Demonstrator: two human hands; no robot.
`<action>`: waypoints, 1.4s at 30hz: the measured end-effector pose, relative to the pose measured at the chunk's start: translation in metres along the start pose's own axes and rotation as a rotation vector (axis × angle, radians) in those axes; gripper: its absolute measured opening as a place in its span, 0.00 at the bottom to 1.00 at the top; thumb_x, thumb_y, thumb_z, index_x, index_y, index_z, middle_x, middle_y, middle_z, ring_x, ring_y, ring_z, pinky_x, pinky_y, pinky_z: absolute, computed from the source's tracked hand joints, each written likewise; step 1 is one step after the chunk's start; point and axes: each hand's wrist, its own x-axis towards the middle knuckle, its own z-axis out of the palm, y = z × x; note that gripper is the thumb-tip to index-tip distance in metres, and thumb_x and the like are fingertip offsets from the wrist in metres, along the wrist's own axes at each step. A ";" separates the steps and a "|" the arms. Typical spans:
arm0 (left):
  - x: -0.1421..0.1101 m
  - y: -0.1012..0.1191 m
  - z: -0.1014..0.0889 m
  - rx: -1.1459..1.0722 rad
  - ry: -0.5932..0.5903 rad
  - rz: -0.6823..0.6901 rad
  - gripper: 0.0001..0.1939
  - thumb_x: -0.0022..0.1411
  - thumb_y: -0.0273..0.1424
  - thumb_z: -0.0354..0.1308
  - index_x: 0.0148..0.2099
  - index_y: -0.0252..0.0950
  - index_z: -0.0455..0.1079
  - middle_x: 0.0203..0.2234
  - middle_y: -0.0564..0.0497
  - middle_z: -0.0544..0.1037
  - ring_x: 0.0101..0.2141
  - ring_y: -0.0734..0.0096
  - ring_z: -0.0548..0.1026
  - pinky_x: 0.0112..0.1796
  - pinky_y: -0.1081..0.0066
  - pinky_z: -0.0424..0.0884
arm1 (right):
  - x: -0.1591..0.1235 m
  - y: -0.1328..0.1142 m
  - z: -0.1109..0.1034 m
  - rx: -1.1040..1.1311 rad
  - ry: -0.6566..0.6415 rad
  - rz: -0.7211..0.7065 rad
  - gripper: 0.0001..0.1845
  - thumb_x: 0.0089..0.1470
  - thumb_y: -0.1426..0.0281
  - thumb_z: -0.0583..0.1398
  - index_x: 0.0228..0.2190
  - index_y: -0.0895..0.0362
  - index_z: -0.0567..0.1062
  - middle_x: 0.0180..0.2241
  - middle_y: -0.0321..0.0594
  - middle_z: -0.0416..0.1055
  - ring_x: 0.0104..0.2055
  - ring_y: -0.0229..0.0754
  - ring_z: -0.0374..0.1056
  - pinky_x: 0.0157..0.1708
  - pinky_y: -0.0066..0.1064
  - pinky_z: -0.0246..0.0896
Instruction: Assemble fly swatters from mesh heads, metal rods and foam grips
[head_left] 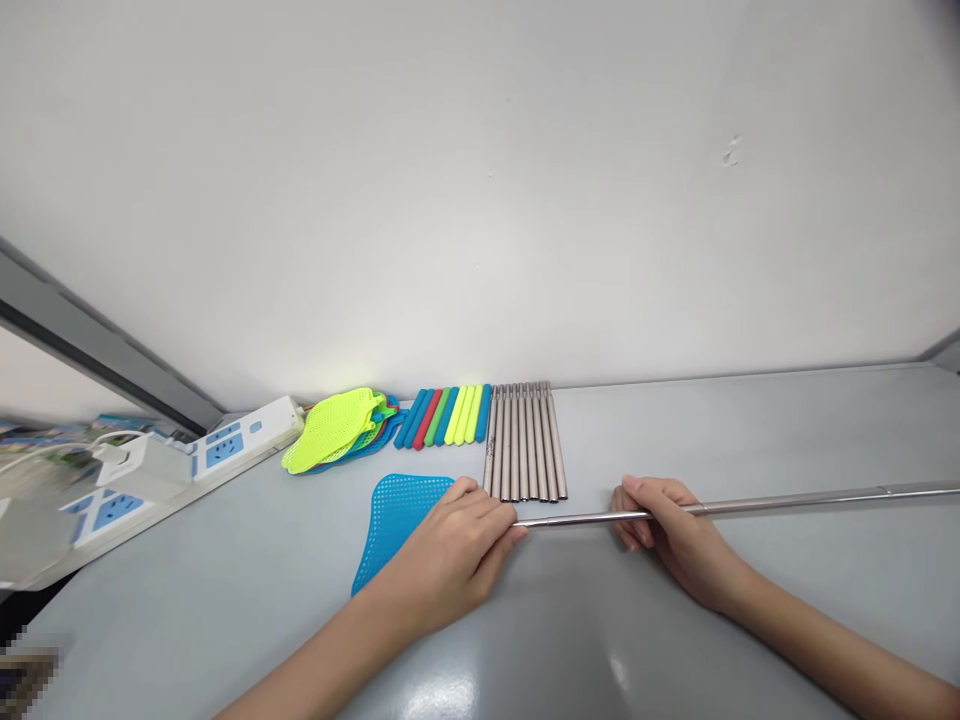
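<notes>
A person's left hand (472,530) closes tightly on the near end of a slim, silver, telescopic metal rod (787,501), fingers bunched over a blue, perforated plastic paddle (397,515) on a glossy grey table (615,640), as I follow from my remote station. The right hand (679,545) curls around the same rod farther along, its grip looking looser, while the far end runs out of my view at right. The left hand hides any join between rod and paddle, so I cannot tell whether they are connected.

Just beyond the left fingertips lies a row of shorter silver metal tubes (525,445); I judge that a sideways sweep of hand or rod could scatter them. Beside them sit slender blue, red, green and yellow handles (450,416), then a stack of yellow-green, red and blue mesh paddles (334,430) near a long white power strip (270,425).

With visible joints along the rod, an uneven push could, in my view, slide one section into another or bend it. A slack right hand might let the long end swing and strike something I cannot see.
</notes>
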 end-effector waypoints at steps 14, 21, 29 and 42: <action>0.000 -0.002 0.002 0.055 0.008 -0.001 0.11 0.60 0.27 0.41 0.26 0.35 0.57 0.20 0.55 0.64 0.23 0.76 0.58 0.34 0.70 0.57 | 0.001 0.003 -0.002 -0.073 -0.003 0.032 0.30 0.54 0.60 0.47 0.05 0.57 0.54 0.09 0.34 0.51 0.17 0.34 0.50 0.23 0.30 0.43; -0.001 0.003 0.007 0.158 0.112 0.033 0.12 0.59 0.27 0.42 0.24 0.34 0.57 0.18 0.55 0.64 0.22 0.77 0.58 0.31 0.71 0.57 | 0.002 0.004 -0.003 -0.065 -0.021 0.008 0.30 0.54 0.60 0.47 0.05 0.58 0.57 0.10 0.35 0.54 0.18 0.34 0.53 0.24 0.29 0.47; -0.005 0.005 0.015 0.149 0.066 -0.028 0.11 0.59 0.24 0.40 0.26 0.34 0.58 0.20 0.53 0.67 0.23 0.75 0.60 0.28 0.70 0.58 | 0.001 0.002 -0.001 -0.110 -0.129 -0.026 0.30 0.55 0.59 0.44 0.07 0.58 0.59 0.11 0.36 0.55 0.19 0.36 0.57 0.25 0.29 0.49; -0.006 0.015 0.018 0.229 0.097 -0.029 0.11 0.57 0.22 0.40 0.27 0.34 0.60 0.19 0.52 0.67 0.21 0.73 0.61 0.25 0.70 0.59 | -0.001 -0.006 0.002 -0.123 -0.205 -0.009 0.33 0.55 0.58 0.40 0.08 0.58 0.65 0.12 0.38 0.57 0.20 0.37 0.58 0.23 0.30 0.52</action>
